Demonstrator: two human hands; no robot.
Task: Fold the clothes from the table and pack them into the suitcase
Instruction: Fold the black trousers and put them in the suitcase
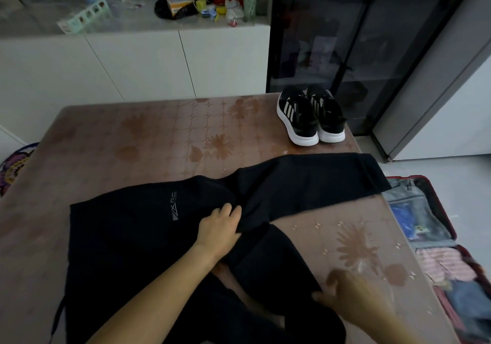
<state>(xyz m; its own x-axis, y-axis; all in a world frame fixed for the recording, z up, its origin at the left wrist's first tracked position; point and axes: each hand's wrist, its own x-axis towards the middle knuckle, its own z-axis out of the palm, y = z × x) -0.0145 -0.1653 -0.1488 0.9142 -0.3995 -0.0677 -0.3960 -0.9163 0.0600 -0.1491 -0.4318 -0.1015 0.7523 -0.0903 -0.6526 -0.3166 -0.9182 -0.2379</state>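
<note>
Trousers [132, 237] are gripped mid-frame by the left hand [220, 228]; their edge is touched at lower right by the blurred right hand [345, 294], grip not discernible.

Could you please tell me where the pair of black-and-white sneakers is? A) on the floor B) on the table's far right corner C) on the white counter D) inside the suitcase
B: the sneakers stand side by side on the far right corner of the table, apart from the black trousers and outside the suitcase.
</note>
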